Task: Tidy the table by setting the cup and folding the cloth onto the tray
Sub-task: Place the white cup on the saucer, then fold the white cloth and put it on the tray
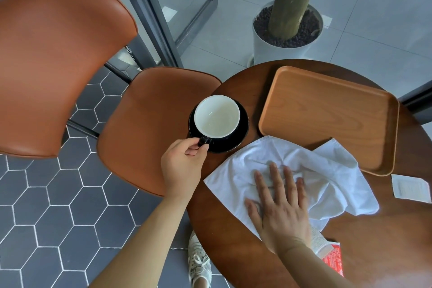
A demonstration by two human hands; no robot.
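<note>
A black cup (217,117) with a white inside stands on a black saucer (240,133) at the left edge of the round wooden table (374,248). My left hand (183,166) pinches the cup's handle. A crumpled white cloth (327,170) lies spread on the table, one corner overlapping the near rim of the wooden tray (327,110). My right hand (282,206) rests flat on the cloth with fingers spread. The tray holds nothing else.
Two brown leather chairs (154,119) stand left of the table. A white planter (285,37) with a trunk sits behind it. A white paper slip (410,188) lies right of the cloth, and a red packet (332,257) lies near my right wrist.
</note>
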